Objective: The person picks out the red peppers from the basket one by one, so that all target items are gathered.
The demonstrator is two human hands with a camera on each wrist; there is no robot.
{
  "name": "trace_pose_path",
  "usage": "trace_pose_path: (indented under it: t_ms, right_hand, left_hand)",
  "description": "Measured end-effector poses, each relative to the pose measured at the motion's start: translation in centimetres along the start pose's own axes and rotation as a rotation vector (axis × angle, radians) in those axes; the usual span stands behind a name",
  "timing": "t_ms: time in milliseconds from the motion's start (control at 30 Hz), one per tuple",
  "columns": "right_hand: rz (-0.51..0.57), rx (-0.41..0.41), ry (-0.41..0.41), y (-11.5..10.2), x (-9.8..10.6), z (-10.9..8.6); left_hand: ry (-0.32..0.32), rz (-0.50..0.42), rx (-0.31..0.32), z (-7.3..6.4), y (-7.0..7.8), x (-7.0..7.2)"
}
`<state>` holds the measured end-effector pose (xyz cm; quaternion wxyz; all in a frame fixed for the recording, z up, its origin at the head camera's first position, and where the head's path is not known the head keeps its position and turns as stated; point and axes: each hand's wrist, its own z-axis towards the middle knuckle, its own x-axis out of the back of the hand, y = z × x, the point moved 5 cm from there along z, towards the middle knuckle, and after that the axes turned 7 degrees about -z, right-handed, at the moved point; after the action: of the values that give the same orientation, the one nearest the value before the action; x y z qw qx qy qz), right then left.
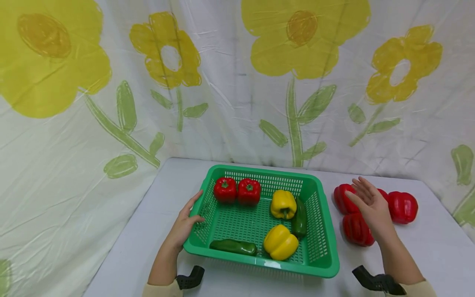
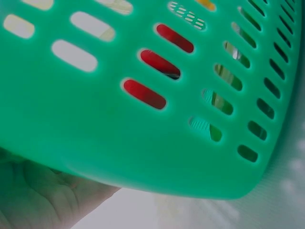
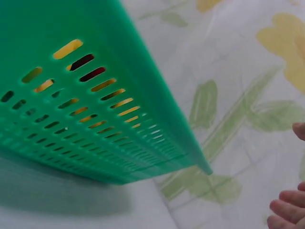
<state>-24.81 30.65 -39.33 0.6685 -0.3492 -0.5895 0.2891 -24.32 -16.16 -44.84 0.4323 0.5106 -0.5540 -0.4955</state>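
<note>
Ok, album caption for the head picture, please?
Left fingers on a green basket holding red peppers, yellow peppers and long green vegetables.

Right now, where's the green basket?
In the head view, the green basket is at lower centre, with the left hand on its left rim and loose red peppers to its right, partly hidden behind the right hand.

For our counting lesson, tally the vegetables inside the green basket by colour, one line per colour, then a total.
Red peppers: 2
Yellow peppers: 2
Long green vegetables: 2
Total: 6
</note>
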Motion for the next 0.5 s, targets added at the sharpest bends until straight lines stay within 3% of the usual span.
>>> trace_pose_path:
  t_ms: [200, 500]
  right_hand:
    - [-0.037, 0.106, -0.116, -2.1, -0.9, 1.0]
    - [-0.044, 0.197, -0.188, -5.1, -3.2, 2.3]
  left_hand:
    - [0.001, 0.004, -0.002, 0.0, 0.0, 0.0]
    - [-0.001, -0.002, 0.003, 0.0, 0.1, 0.0]
